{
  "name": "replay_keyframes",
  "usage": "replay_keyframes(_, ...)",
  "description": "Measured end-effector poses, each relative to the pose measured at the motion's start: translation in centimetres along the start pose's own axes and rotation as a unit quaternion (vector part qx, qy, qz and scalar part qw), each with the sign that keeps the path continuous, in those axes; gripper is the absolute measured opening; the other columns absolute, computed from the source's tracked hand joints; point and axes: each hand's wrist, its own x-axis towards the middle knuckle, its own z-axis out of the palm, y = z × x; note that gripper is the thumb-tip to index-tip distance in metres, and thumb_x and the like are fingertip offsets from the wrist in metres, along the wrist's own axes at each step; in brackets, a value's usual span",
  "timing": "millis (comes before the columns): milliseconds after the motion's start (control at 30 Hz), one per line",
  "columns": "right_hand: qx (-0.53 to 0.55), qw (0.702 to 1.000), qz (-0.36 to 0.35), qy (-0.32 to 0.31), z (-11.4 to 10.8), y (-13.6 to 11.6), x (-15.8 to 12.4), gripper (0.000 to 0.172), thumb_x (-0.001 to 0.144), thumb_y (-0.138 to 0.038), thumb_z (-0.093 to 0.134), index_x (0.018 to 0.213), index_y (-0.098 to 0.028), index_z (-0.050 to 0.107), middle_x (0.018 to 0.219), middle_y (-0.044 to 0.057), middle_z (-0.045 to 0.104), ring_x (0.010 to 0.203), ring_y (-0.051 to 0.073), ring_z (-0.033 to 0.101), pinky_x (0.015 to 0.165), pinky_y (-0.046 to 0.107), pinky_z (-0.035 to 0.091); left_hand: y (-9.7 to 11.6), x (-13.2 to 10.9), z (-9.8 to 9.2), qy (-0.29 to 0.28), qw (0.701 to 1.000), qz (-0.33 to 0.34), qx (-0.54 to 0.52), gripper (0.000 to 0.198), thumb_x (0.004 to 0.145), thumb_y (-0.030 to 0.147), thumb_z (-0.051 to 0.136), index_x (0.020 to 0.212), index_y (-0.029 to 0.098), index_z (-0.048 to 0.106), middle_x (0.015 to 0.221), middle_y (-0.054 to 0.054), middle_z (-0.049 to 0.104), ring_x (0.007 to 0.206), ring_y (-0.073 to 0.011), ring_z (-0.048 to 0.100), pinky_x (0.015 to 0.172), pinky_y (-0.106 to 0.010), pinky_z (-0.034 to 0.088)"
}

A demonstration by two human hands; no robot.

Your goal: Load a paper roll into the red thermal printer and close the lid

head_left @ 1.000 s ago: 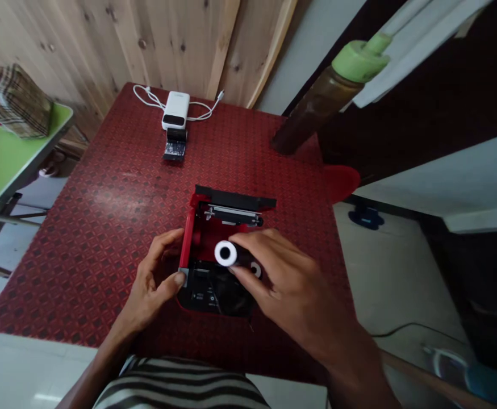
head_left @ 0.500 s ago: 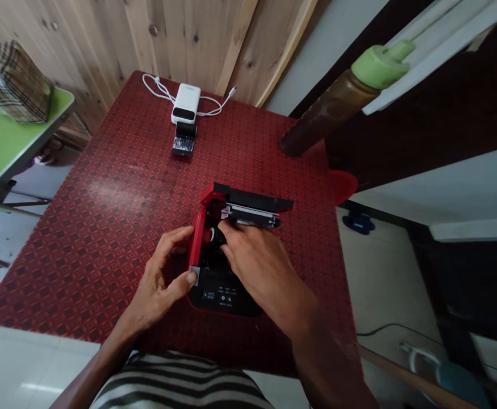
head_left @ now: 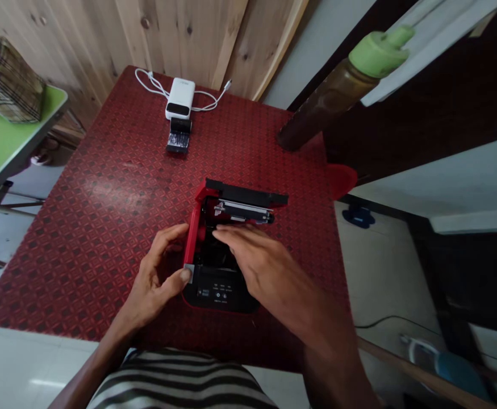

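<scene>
A small red and black printer [head_left: 214, 284] sits on the red patterned table [head_left: 116, 187] with its lid [head_left: 248, 196] swung open at the back. My left hand [head_left: 157, 278] grips the printer's left side, with the thumb on its front corner and the fingers curled round the red wall. My right hand [head_left: 259, 264] lies over the open compartment, fingers stretched out flat toward the left. The inside of the compartment is mostly hidden under that hand.
A white power bank [head_left: 180, 97] with a white cable [head_left: 148, 85] and a small black device [head_left: 178, 136] lie at the table's far end. A brown bottle with a green cap [head_left: 337, 85] stands at the far right. A green table [head_left: 5, 142] is at the left.
A second ago my right hand held a white roll over the printer. It then reached down into the compartment. Now the roll is out of sight and the fingers lie flat.
</scene>
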Motion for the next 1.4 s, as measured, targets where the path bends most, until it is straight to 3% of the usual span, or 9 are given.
replay_keyframes(267,0.023,0.996,-0.061,0.055,0.4,0.6,-0.9,0.024,0.107,-0.001,0.068,0.095,-0.018,0.08,0.094,0.005,0.081,0.087,0.022,0.076,0.081,0.037,0.067,1.7,0.2,-1.6,-0.023,1.0,0.005,0.009,0.057,0.106,0.053,0.076,0.16,0.037,0.068,0.164,-0.008,0.068,0.153,-0.0393,0.062,0.129,-0.056,0.048)
replay_keyframes(400,0.008,0.992,-0.053,0.116,1.3,0.4,-1.5,0.022,0.106,0.002,0.067,0.1,-0.017,0.076,0.094,0.004,0.075,0.09,0.021,0.069,0.083,0.036,0.063,3.6,2.9,-2.1,0.006,0.995,0.077,0.06,0.053,0.106,0.051,0.077,0.157,0.04,0.072,0.166,-0.005,0.068,0.156,-0.038,0.059,0.128,-0.053,0.048)
replay_keyframes(533,-0.04,0.979,-0.062,0.191,1.2,-0.7,-2.5,0.02,0.107,0.004,0.063,0.108,-0.012,0.075,0.095,0.008,0.075,0.094,0.022,0.069,0.089,0.038,0.063,6.2,6.6,-0.2,0.041,0.983,0.158,0.084,0.053,0.108,0.059,0.072,0.155,0.034,0.075,0.161,-0.007,0.071,0.151,-0.0381,0.062,0.125,-0.053,0.05)
replay_keyframes(667,-0.085,0.97,-0.063,0.217,1.5,-2.0,-3.9,0.022,0.109,0.001,0.059,0.115,-0.013,0.075,0.099,0.01,0.079,0.099,0.023,0.073,0.098,0.038,0.065,8.2,8.0,1.9,0.058,0.978,0.16,0.119,0.042,0.115,0.06,0.062,0.118,0.027,0.088,0.141,-0.007,0.08,0.142,-0.0352,0.068,0.123,-0.051,0.052)
replay_keyframes(767,-0.117,0.963,-0.074,0.231,2.7,-2.6,-4.9,0.029,0.111,-0.002,0.05,0.117,-0.015,0.075,0.099,0.009,0.083,0.1,0.024,0.076,0.098,0.038,0.066,8.2,6.7,2.4,0.069,0.978,0.142,0.138,0.021,0.107,0.045,0.078,0.1,0.027,0.086,0.137,-0.005,0.081,0.15,-0.0345,0.064,0.128,-0.05,0.048)
replay_keyframes(833,-0.138,0.959,-0.078,0.234,3.4,-2.9,-5.3,0.033,0.11,-0.002,0.047,0.117,-0.014,0.077,0.102,0.011,0.085,0.104,0.024,0.078,0.096,0.037,0.065,7.5,5.1,2.3,0.061,0.983,0.115,0.13,0.01,0.103,0.037,0.083,0.108,0.029,0.086,0.151,-0.004,0.075,0.158,-0.0347,0.058,0.132,-0.05,0.044)
replay_keyframes(1033,-0.18,0.949,-0.079,0.247,4.3,-3.3,-5.7,0.031,0.112,-0.004,0.048,0.119,-0.012,0.077,0.103,0.011,0.089,0.107,0.025,0.081,0.098,0.038,0.062,4.2,1.4,2.5,0.068,0.997,-0.027,-0.016,0.069,0.098,0.034,0.082,0.163,0.035,0.06,0.178,-0.004,0.056,0.17,-0.0352,0.044,0.141,-0.057,0.035)
replay_keyframes(1233,-0.148,0.949,-0.026,0.276,5.1,-3.2,-5.6,0.025,0.111,0.0,0.054,0.117,-0.017,0.072,0.133,0.014,0.089,0.13,0.026,0.081,0.112,0.041,0.059,3.5,1.0,2.3,0.05,0.995,-0.077,-0.029,0.071,0.097,0.038,0.082,0.165,0.033,0.06,0.181,-0.006,0.053,0.173,-0.0378,0.041,0.143,-0.057,0.032)
replay_keyframes(1400,-0.122,0.959,-0.021,0.255,5.0,-3.2,-5.7,0.026,0.111,0.001,0.054,0.118,-0.019,0.07,0.131,0.01,0.089,0.129,0.024,0.084,0.114,0.039,0.06,3.8,1.0,2.3,0.054,0.995,-0.08,-0.037,0.066,0.097,0.035,0.082,0.161,0.036,0.066,0.177,-0.003,0.058,0.17,-0.0368,0.046,0.141,-0.054,0.037)
